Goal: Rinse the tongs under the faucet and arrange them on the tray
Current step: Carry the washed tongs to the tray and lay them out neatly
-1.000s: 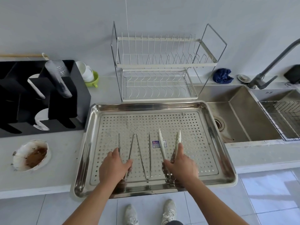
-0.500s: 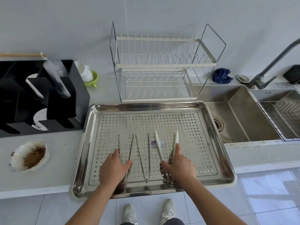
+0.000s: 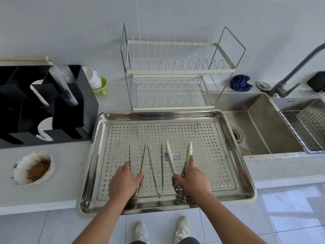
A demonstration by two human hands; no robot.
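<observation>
The grey table (image 3: 66, 164) runs off both sides of the head view. On it lies the perforated steel tray (image 3: 158, 116), its near rim hanging over the table edge. To the right the sink (image 3: 263, 124) is cut off by the frame, as is the top of the faucet (image 3: 288, 79). A two-tier dish rack (image 3: 175, 71) stands just behind the tray, and a black organizer (image 3: 73, 120) sits to the left.

All three tongs lie on the near half of the tray, side by side, tips pointing away.

- The left hand (image 3: 123, 184) covers the hinge end of the left tongs (image 3: 142, 159). Its fingers are curled over them, thumb against the inner arm.
- The right hand (image 3: 193, 180) holds the white-tipped tongs (image 3: 169, 155). The thumb is on one arm and the forefinger lies along the other, and the hinge is hidden under the palm.
- The middle tongs (image 3: 162, 166) lie untouched between the hands.

Whether either held pair is lifted clear of the tray is hard to tell, though both appear to rest on it. A soiled bowl (image 3: 33, 168) sits far left.
</observation>
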